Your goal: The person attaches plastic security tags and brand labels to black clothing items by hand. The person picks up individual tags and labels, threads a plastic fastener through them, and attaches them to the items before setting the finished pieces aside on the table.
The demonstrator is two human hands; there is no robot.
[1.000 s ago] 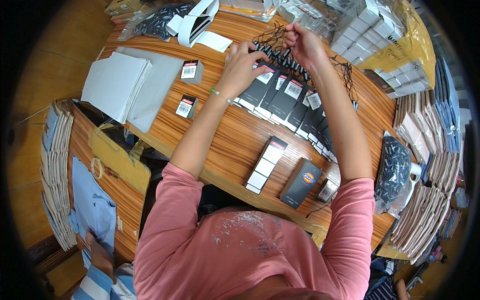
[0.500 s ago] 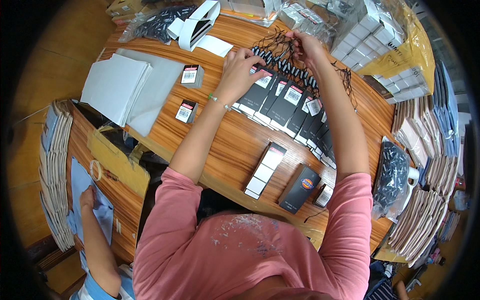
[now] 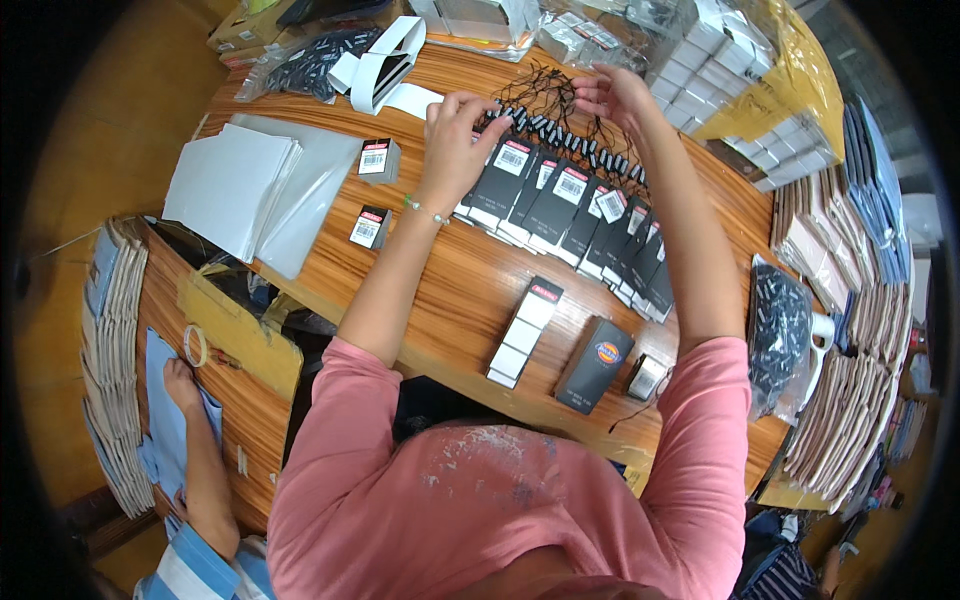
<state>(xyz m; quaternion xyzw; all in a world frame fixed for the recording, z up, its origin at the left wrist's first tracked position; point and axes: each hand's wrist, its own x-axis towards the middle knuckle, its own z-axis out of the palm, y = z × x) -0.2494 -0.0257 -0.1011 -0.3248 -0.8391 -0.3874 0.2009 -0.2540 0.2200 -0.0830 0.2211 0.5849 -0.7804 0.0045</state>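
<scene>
A slanting row of black hang tags (image 3: 557, 208) with white lower edges and barcode stickers lies overlapped on the wooden table. Small dark plastic string seals (image 3: 560, 136) line their upper ends, with thin black cords (image 3: 533, 90) bunched beyond. My left hand (image 3: 462, 145) is at the row's left end, its fingers and thumb curled closed around the first seals; what they pinch is hidden. Over the cords at the far side, my right hand (image 3: 615, 100) has its fingers extended and slightly apart, with nothing visibly held.
Small tag stacks (image 3: 378, 160) and white sheets (image 3: 225, 190) lie left. Nearer me are a white-fronted stack (image 3: 524, 335) and a black one (image 3: 595, 365). Bagged seals (image 3: 780, 335), folded garments (image 3: 845, 400) and wrapped white boxes (image 3: 725, 60) fill the right. A co-worker's hand (image 3: 182, 385) touches blue cloth.
My left hand has drawn back slightly left from the tags. My right hand's fingers have spread from a pinch near the cords. The co-worker's hand has shifted a little on the blue cloth.
</scene>
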